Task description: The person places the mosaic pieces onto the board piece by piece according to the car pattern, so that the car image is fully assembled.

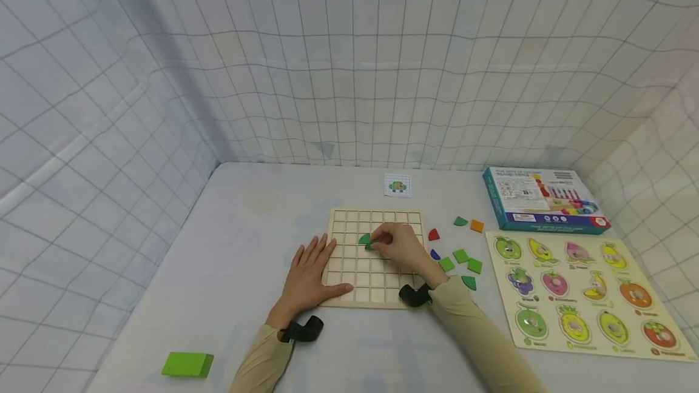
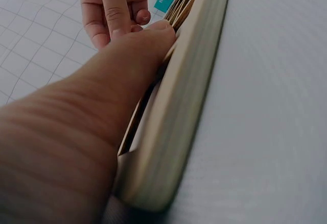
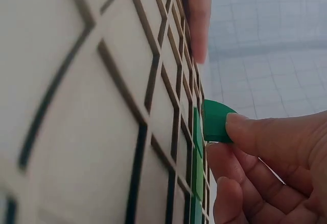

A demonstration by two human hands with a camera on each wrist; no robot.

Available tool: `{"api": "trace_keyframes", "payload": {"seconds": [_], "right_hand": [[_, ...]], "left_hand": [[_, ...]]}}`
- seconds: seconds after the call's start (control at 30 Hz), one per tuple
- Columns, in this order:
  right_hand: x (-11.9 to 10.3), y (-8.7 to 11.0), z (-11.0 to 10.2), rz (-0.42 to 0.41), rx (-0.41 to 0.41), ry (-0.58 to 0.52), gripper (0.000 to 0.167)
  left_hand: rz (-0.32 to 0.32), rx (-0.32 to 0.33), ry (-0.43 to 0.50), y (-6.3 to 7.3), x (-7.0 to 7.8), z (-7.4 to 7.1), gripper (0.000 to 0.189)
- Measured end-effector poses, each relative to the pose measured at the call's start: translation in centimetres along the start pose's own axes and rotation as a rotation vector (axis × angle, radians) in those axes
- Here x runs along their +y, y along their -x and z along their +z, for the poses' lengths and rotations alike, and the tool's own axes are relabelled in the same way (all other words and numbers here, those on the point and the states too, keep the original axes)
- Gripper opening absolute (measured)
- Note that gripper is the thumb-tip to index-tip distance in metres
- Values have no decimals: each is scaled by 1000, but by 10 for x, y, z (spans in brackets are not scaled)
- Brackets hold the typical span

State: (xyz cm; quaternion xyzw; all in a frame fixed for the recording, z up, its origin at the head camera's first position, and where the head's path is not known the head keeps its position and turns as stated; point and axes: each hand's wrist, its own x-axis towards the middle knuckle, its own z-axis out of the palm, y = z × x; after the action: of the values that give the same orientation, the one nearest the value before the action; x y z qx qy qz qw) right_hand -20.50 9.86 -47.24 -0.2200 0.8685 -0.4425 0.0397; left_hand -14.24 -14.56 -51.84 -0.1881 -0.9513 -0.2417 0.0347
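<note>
A wooden grid board (image 1: 363,305) lies flat on the white table. My left hand (image 1: 310,275) rests along its left side, fingers spread and straight, the thumb over the near left part of the grid. Above the middle of the board, my right hand (image 1: 401,247) pinches a dark green quarter-circle piece (image 3: 217,121) between thumb and fingers. The right wrist view shows the piece tilted up against the grid. Green pieces (image 3: 198,168) sit in grid squares beside it; in the head view the right hand partly hides that area.
Right of the board lie several loose pieces: green squares (image 1: 461,256), an orange square (image 1: 477,225), a red piece (image 1: 434,234) and a blue piece (image 1: 434,255). A pattern card (image 1: 397,186) lies behind. Further right are a box (image 1: 546,199) and a fruit puzzle board (image 1: 587,296). A green block (image 1: 187,364) lies front left.
</note>
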Motion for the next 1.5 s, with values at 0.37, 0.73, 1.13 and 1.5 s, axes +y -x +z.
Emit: {"api": "trace_keyframes", "payload": {"seconds": [0.37, 0.73, 1.13, 1.5], "right_hand": [[-19, -11, 28, 10, -34, -4, 3], [-21, -14, 34, 22, -36, 75, 6], [-23, -14, 33, 6, -39, 219, 5], [-22, -11, 31, -18, -91, 305, 19]], "left_hand": [[14, 21, 2, 0, 2, -2, 97], [42, 54, -7, 0, 2, 0, 97], [44, 58, -1, 1, 1, 0, 97], [30, 43, 3, 0, 2, -1, 97]]}}
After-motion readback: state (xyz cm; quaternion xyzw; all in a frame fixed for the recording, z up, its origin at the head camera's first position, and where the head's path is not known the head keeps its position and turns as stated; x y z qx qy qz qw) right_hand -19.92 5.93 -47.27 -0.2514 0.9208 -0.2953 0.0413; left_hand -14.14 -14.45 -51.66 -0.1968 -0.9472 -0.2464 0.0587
